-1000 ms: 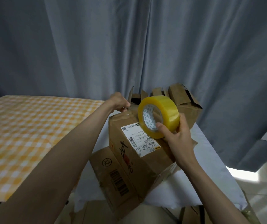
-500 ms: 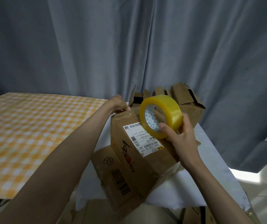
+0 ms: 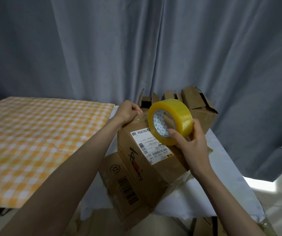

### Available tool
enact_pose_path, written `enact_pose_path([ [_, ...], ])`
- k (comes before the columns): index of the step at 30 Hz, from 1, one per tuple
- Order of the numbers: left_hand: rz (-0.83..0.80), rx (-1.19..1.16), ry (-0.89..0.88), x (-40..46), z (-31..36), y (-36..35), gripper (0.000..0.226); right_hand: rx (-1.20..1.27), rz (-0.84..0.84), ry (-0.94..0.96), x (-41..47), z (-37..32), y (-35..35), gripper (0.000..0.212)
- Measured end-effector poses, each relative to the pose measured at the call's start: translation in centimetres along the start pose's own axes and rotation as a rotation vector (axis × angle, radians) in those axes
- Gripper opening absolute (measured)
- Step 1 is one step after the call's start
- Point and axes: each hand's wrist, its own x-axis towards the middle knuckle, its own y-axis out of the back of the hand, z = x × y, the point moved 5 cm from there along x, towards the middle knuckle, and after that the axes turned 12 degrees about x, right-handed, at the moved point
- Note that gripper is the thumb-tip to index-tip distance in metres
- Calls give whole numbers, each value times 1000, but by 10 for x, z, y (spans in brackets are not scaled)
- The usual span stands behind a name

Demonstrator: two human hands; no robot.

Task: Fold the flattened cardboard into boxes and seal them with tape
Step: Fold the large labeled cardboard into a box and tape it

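Note:
A brown cardboard box [image 3: 140,160] with a white shipping label stands tilted on the white-covered table [image 3: 222,176]. My left hand [image 3: 129,112] rests on the box's far top corner, fingers curled over a shiny strip of tape there. My right hand [image 3: 190,140] grips a yellow tape roll [image 3: 171,120] held upright just above the box's top right edge, thumb on the roll's near rim. A flattened cardboard sheet [image 3: 119,183] with a barcode lies under the box.
Folded boxes with raised flaps [image 3: 196,103] stand behind at the table's back. An orange checked cloth [image 3: 34,142] covers a second table to the left. Grey curtains [image 3: 136,48] hang behind. More cardboard lies on the floor [image 3: 203,227] below the table.
The right hand has kept the tape roll almost in place, shifting it slightly to the right. The left hand stays on the box's far corner.

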Motion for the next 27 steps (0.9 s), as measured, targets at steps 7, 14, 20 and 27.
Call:
enact_pose_path([
  [7,-57,133,-108,-14,6,3,38,-17,29,-10,1,3,2,38],
  [14,-159,371,-447,-40,-6,-13,63,-61,-12,-74,0,6,1,50],
  [20,-156,339,-587,-61,22,-10,51,-57,-37,-122,3,8,-1,46],
  [27,-207,461,-559,-61,13,-16,54,26,7,-100,7,-3,0,31],
])
